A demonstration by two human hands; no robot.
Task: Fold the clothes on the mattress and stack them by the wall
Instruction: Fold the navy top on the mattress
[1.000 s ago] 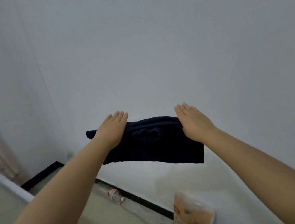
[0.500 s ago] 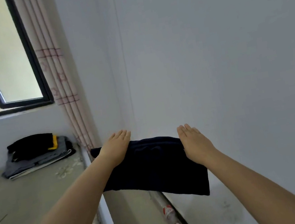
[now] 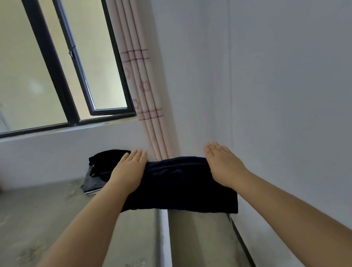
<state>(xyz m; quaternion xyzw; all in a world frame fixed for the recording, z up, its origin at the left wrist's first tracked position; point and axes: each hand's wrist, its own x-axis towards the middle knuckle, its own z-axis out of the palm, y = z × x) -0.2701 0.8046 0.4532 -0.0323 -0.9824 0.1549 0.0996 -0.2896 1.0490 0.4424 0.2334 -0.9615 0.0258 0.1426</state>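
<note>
Carrying folded dark garment (image 3: 179, 185) in the air, left hand (image 3: 131, 170) and right hand (image 3: 224, 165) flat on its ends, fingers straight; stack (image 3: 97, 174) on mattress (image 3: 34, 229) by wall.

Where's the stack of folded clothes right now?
In the head view, the stack of folded clothes sits left of centre on the mattress, against the wall under the window, just beyond the left hand.
</note>
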